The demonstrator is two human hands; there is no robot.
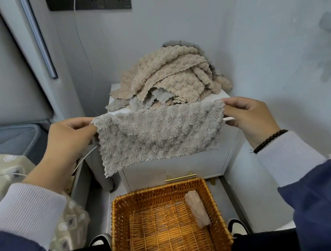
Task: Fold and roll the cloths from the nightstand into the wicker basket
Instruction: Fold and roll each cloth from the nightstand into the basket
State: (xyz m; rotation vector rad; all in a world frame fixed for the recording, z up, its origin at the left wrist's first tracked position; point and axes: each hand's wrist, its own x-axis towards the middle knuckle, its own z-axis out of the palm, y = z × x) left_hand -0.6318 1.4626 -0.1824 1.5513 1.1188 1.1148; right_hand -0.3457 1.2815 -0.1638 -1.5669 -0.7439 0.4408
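Fluffy grey cloth [157, 133], bobbled, between pinching hands

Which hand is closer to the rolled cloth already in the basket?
Right. The rolled cloth lies along the basket's right side, below the right hand; the left hand is up across the basket's far left.

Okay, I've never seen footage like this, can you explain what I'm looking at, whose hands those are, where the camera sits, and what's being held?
This is one picture from a camera worn on a person's head, looking down at their own hands. The left hand and right hand each pinch a top corner of a gray fluffy cloth, holding it spread out. Behind it, a pile of beige and gray cloths sits on a white nightstand. Below is a wicker basket with one rolled cloth already inside.
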